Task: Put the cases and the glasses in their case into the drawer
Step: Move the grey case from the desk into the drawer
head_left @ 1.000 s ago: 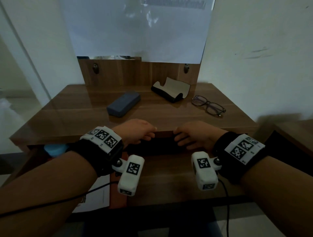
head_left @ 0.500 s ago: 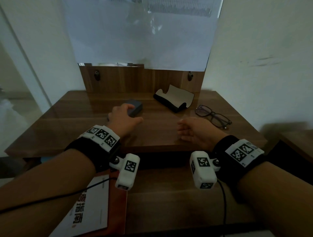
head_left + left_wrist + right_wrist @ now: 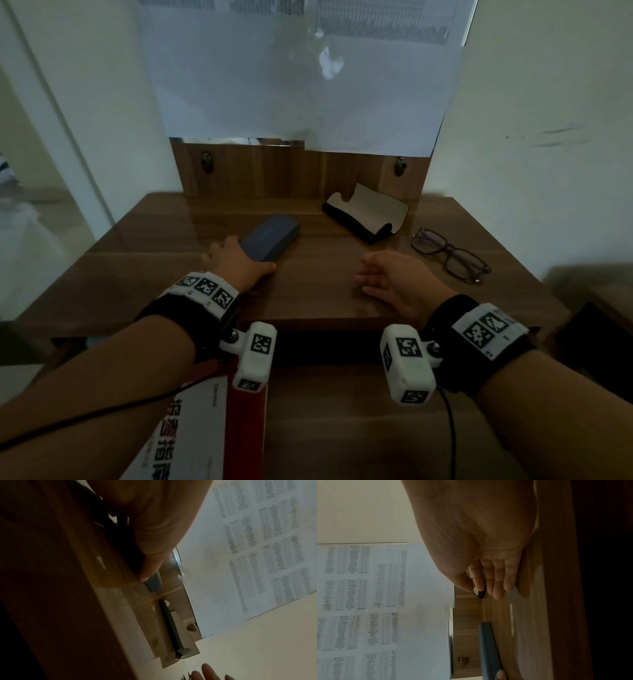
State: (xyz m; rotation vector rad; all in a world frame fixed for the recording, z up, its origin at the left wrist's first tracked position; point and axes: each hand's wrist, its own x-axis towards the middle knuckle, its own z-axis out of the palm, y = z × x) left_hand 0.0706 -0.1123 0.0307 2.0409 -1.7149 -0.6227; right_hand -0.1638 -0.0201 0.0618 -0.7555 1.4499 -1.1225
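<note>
Left wrist view, tilted sideways. Left hand fills the top, thumb lying along the side of the blue case on the wooden desk. Farther along the desk, the open black case with pale lining. Printed sheets hang on the wall. Fingertips of the right hand at the bottom edge
</note>
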